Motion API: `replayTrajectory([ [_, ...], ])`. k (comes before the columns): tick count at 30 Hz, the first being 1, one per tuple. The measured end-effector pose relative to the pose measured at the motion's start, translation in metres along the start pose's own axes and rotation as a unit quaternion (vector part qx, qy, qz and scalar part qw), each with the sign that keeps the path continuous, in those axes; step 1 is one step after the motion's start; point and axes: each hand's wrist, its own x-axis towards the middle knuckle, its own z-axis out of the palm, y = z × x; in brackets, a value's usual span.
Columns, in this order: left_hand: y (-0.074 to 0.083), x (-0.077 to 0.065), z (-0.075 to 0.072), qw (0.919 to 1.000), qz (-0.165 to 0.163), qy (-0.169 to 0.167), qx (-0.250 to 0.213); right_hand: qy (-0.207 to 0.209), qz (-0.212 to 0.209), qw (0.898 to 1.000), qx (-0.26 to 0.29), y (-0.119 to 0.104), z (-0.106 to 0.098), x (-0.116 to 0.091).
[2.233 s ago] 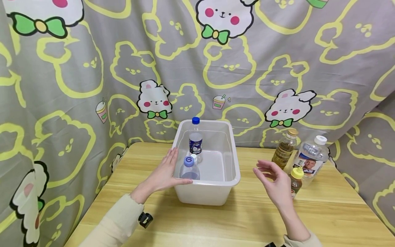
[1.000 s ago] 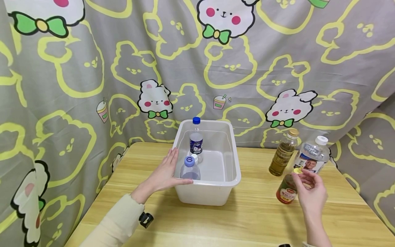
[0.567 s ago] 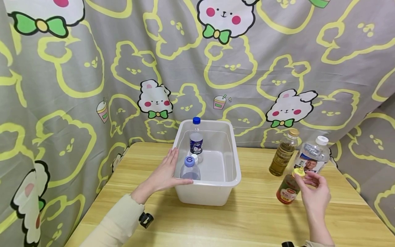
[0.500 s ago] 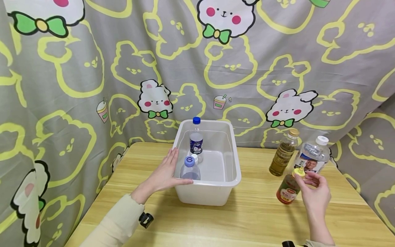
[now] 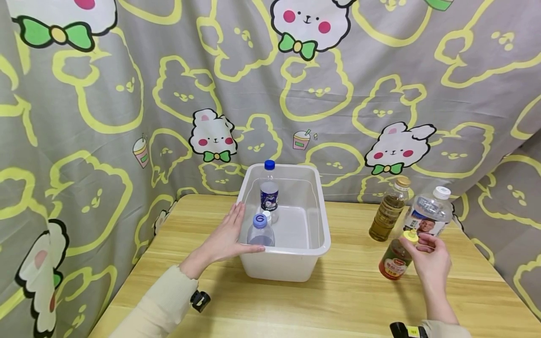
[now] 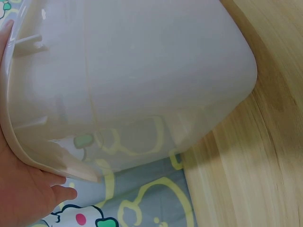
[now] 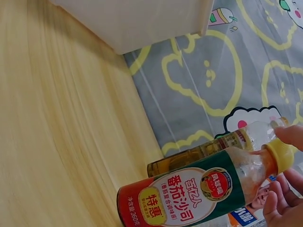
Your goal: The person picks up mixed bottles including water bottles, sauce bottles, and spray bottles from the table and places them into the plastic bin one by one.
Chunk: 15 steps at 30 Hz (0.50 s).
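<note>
My right hand [image 5: 432,260] pinches the yellow cap [image 5: 410,235] of a ketchup bottle [image 5: 395,260] between thumb and fingers. The bottle has a green and red label, plain in the right wrist view. I cannot tell whether its base touches the table. My left hand [image 5: 226,237] rests on the near left corner of a white plastic bin [image 5: 279,265], fingers and thumb stretched along its rim. Inside the bin stand a Pepsi bottle [image 5: 269,195] with a blue cap and a clear bottle [image 5: 260,234] with a light blue cap. A white cap [image 5: 266,215] shows between them.
Behind the ketchup bottle stand an oil bottle [image 5: 388,213] with a gold cap and a large clear bottle [image 5: 428,211] with a white cap. All rests on a wooden table [image 5: 338,300]. A patterned grey curtain [image 5: 334,103] hangs behind and at both sides.
My right hand has moved right, from open beside the ketchup bottle to pinching its cap. The bottle's base now shows further left. My left hand has stayed on the bin's rim.
</note>
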Motion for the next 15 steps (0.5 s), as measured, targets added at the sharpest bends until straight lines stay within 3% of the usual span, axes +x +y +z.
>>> replayTrajectory([
  [4, -0.001, 0.0, 0.001, 1.0, -0.001, -0.001, 0.001, 0.007, -0.007, 1.0, -0.019, 0.051, 0.017, 0.028],
  [8, -0.001, 0.0, 0.001, 1.0, -0.001, -0.002, 0.002, 0.001, -0.011, 0.999, -0.039, 0.068, 0.024, 0.04],
  [11, -0.001, 0.0, 0.001, 1.0, -0.002, -0.004, 0.004, -0.002, -0.013, 0.999, -0.052, 0.065, 0.024, 0.04],
  [15, -0.001, 0.001, 0.001, 1.0, -0.001, -0.003, 0.007, -0.016, -0.009, 0.999, -0.03, 0.013, 0.009, 0.013],
])
